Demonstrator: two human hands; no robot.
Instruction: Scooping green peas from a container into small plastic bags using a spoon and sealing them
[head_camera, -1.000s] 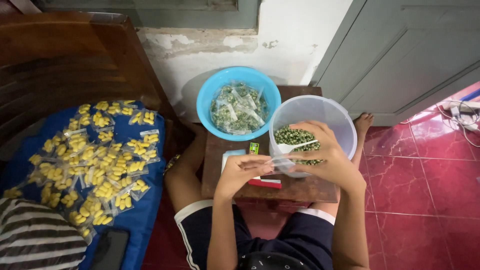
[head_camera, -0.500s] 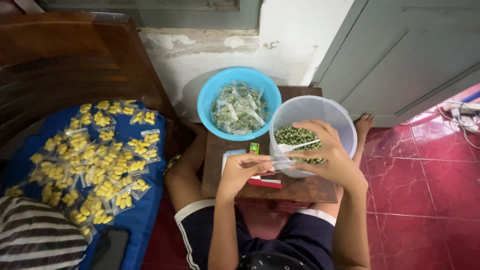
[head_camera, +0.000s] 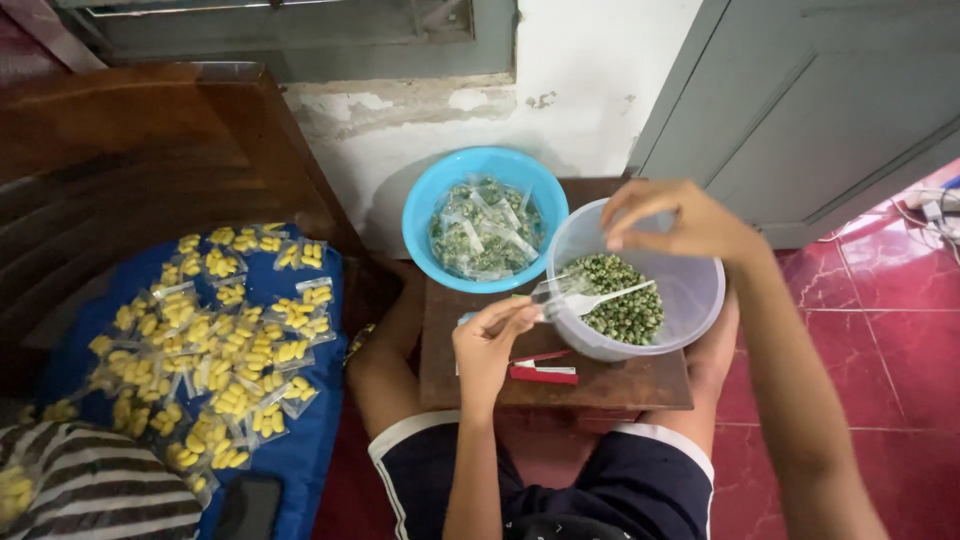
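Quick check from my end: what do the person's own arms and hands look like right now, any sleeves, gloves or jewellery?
Both arms are bare along all that shows: no sleeves, no gloves. The left hand and the right hand show no rings, and neither wrist carries a watch or band. The only clothing in view is dark navy shorts with white trim.

On the small table (head_camera: 560, 385), the bowl of filled packets (head_camera: 485, 220) sits far left, the tub of peas (head_camera: 635, 290) just right of it, perhaps touching; packets of snacks (head_camera: 215, 340) lie on a cloth (head_camera: 300, 450) well left
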